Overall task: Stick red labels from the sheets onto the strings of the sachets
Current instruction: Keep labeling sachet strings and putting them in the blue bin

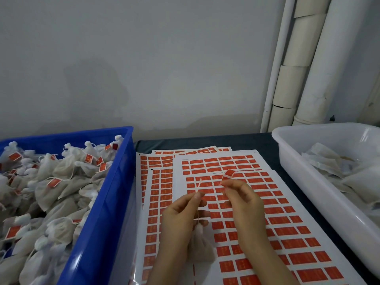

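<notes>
At centre, on the dark table (267, 144): white sheets (242, 161) of red labels, several overlapping, fanned at the far end.

Left hand (181, 214): thumb and forefinger pinch the string (199, 185), whose free end stands upright above the fingertips. The sachet (200, 247) hangs from that string below the palm, over the sheets; whether it rests on them cannot be told.

Right hand (244, 202): fingertips pinch one peeled red label (228, 175), curled and raised clear of the sheets, near the string's end but apart from it.

Left of the sheets: blue crate (115, 182), heaped with white labelled sachets (61, 182), red tags on their strings.

Right of the sheets: white tub (308, 182) holding flat loose sachets (339, 167), seemingly without labels, though the view there is blurred.

Behind: grey wall (144, 58); white pipes (320, 68) in the right corner.
</notes>
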`<state>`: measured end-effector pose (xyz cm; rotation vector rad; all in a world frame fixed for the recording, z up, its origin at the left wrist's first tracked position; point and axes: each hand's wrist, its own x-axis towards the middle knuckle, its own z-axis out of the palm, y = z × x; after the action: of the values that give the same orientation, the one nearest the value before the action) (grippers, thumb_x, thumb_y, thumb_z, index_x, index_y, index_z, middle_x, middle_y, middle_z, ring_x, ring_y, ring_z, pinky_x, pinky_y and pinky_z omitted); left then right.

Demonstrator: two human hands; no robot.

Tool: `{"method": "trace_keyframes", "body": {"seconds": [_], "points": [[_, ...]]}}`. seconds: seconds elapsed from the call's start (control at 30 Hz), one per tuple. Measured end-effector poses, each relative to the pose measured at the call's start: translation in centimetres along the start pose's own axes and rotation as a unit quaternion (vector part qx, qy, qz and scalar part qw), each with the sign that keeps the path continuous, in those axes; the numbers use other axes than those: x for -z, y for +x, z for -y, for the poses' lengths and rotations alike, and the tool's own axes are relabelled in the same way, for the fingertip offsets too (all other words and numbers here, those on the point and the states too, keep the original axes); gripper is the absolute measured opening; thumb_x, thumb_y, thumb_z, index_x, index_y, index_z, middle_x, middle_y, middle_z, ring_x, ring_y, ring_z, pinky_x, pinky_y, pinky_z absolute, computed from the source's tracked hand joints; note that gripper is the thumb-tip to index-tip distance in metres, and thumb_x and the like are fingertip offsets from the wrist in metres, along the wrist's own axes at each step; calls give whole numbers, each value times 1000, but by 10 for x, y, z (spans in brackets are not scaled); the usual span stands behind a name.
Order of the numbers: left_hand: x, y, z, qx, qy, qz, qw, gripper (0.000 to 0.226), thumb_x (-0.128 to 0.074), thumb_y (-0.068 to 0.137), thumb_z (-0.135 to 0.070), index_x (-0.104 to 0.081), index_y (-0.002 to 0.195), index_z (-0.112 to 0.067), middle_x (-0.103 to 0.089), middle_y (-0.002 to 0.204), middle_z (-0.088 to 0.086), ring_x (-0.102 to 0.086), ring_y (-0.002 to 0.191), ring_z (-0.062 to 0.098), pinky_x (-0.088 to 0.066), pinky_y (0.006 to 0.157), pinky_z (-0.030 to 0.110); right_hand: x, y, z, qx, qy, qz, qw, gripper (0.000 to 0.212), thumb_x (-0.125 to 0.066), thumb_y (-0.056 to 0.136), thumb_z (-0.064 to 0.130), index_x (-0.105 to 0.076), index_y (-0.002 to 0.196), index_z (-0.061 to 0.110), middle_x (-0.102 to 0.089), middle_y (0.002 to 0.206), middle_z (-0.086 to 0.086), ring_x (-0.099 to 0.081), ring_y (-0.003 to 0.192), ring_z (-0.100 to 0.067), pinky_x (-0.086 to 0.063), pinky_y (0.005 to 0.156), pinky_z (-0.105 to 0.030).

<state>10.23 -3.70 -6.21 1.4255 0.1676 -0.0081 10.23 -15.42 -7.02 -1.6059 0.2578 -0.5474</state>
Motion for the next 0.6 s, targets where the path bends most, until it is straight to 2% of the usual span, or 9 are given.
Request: {"method": "trace_keyframes", "body": {"seconds": [0.1,0.2,0.37,0.5,0.6], "points": [[-1,-3,0,-6,18,31,999,12,-62,86,-28,-74,81,-27,-73,75,-8,-70,68,15,-53,54,20,-4,-2,3,-22,-16,81,996,8,-54,88,36,-59,85,42,-54,93,34,-54,89,4,-39,66,-8],[-2,-5,0,-16,32,56,998,16,-61,87,-26,-74,80,-28,-74,77,-6,-71,71,17,-53,56,20,-8,-4,4,-41,-39,134,989,2,-55,85,44,-56,83,44,-52,97,31,-52,89,6,-35,65,-5],[-4,-8,0,-15,34,72,997,20,-60,89,-23,-75,77,-29,-74,77,-5,-71,72,15,-53,56,17,-5,-4,3,-32,-32,114,992,6,-61,83,38,-60,78,37,-55,99,27,-54,90,2,-39,69,-8],[-5,-8,-2,-5,15,74,997,19,-60,89,-24,-75,79,-27,-73,73,1,-69,62,18,-52,52,19,-4,-3,4,-14,-32,101,994,8,-62,83,36,-60,75,35,-54,96,29,-53,89,3,-37,68,-8],[-4,-9,-2,-10,23,82,996,18,-61,89,-20,-74,78,-25,-72,71,3,-67,56,18,-51,47,21,-4,-4,3,13,-54,98,994,8,-61,84,36,-59,76,36,-56,100,25,-53,91,3,-37,66,-7]]}}
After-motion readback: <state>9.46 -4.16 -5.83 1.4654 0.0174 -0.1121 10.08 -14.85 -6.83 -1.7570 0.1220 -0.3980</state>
